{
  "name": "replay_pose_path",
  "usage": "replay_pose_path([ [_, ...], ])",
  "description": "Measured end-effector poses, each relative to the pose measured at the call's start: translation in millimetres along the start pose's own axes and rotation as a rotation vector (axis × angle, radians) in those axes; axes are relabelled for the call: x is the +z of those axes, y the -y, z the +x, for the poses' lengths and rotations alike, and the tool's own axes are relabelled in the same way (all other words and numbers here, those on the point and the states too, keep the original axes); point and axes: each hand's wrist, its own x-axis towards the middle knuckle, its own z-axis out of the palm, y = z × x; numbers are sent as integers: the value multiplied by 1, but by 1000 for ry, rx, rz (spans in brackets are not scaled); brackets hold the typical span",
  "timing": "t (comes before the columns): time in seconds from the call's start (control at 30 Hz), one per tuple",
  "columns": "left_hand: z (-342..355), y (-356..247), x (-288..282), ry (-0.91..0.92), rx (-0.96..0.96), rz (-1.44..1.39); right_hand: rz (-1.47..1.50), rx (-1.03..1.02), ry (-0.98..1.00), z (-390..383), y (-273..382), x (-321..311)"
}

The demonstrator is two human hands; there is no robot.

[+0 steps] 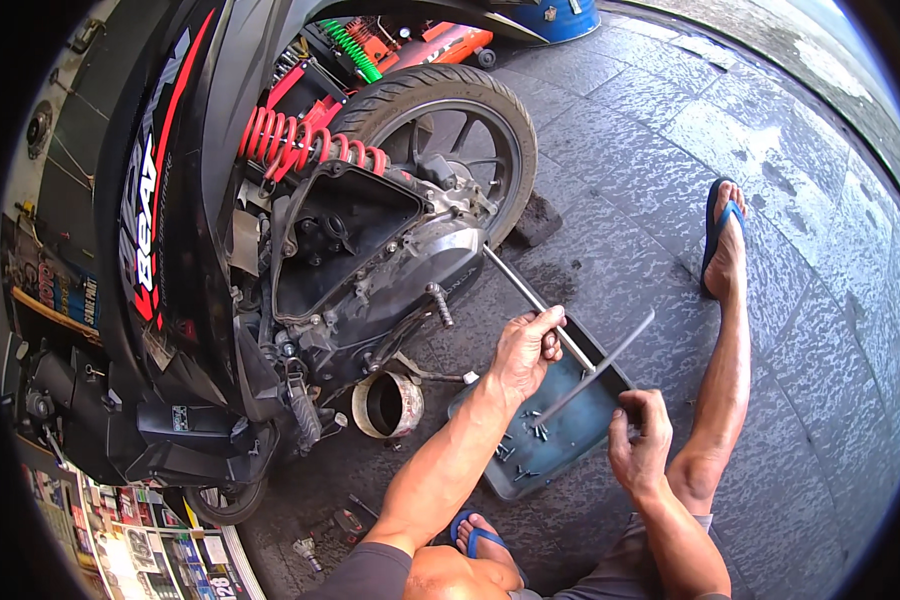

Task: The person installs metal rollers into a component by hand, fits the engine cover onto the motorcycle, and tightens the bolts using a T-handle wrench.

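Note:
A T-handle wrench (574, 349) is in my left hand (530, 350), whose fingers close around its shaft. The far end of the shaft meets the lower rim of the scooter's grey engine cover (435, 250). Its crossbar slants above a blue-green tray (568, 452), in which several small bolts (508, 455) lie. Just below the crossbar, my right hand (640, 437) is apart from the wrench, its fingers loosely curled and its thumb away from them. I see nothing in it.
The black scooter (195, 200) fills the left side, with a red spring (310, 142) and rear wheel (525, 150). A round can (388, 404) stands left of the tray. A power tool (348, 522) lies near my left foot (480, 540). My right leg (730, 350) stretches along the tiled floor.

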Motion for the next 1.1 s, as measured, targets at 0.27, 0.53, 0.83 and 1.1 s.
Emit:
replay_pose_path([
  [0.27,4,3,-1,-39,46,70,-175,-317,-72,28,22,11],
  [0.53,4,2,1,-39,73,92,-453,-348,150,51,30,26],
  [0.83,-11,-9,20,-260,459,326,489,458,240,65,22,67],
  [1.1,-46,-34,103,106,1225,1072,527,256,73,69,14,75],
])
